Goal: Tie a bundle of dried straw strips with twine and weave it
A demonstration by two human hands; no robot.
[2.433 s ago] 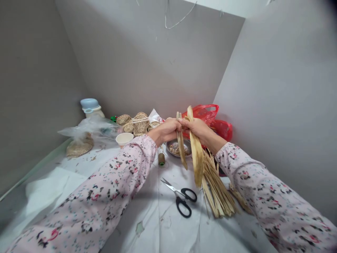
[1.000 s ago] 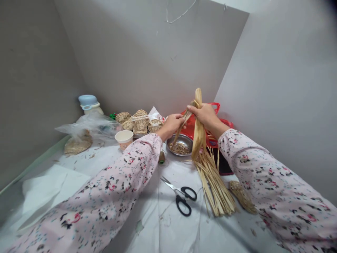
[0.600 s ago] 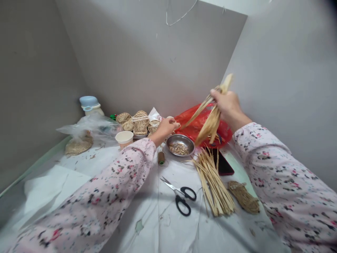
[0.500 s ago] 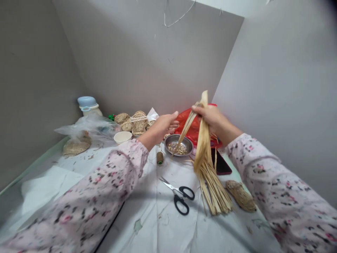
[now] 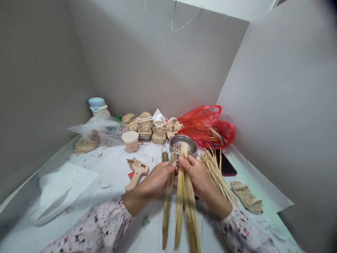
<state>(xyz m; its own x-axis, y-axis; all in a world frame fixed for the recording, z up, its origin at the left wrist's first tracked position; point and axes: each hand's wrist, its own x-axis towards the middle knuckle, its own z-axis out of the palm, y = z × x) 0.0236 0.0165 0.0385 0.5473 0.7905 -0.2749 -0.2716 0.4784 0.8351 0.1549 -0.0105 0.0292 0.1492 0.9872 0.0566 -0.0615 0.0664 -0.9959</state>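
My left hand (image 5: 159,175) pinches a darker dried leaf strip (image 5: 166,214) between thumb and fingers. Just beside it, my right hand (image 5: 196,172) grips a few broad, pale dried leaf strips (image 5: 191,216), their upper ends sticking up past the thumb. All these strips hang down toward me over the table. Behind the hands stands a metal bowl (image 5: 195,142) with small scraps in it. A bundle of thin straw strips (image 5: 214,170) lies to the right of my right hand. Of the scissors, the hands and strips hide nearly everything.
To the left lie a glue gun (image 5: 138,172), a paper cup (image 5: 130,140) and a clear plastic bag (image 5: 94,123). Several woven straw pieces (image 5: 159,131) stand at the back near a red plastic bag (image 5: 200,121). A phone (image 5: 228,165) and a woven piece (image 5: 247,198) lie right.
My right hand has come down and toward the middle with its pale strips. My left hand has drawn back and now holds a darker strip. The thin straw bundle lies apart on the table.
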